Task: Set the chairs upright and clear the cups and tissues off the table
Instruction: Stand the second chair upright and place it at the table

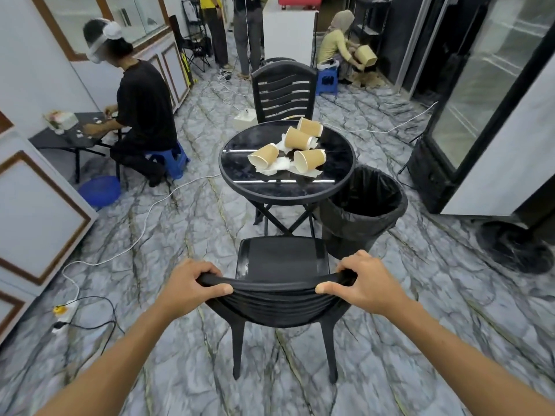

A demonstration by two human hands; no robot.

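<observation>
A black plastic chair (282, 259) stands upright right in front of me, its seat facing the round black table (237, 172). My left hand (192, 285) and my right hand (368, 282) each grip an end of the chair's top rail. Several brown paper cups (297, 139) lie tipped over on the table among crumpled white tissues (279, 166). A second black chair (283, 91) stands upright at the table's far side.
A black bin with a bag liner (365, 205) stands just right of the table. White cables (144, 229) and a power strip (64, 310) lie on the marble floor at left. A person sits on a blue stool (172, 159) at left; others are behind.
</observation>
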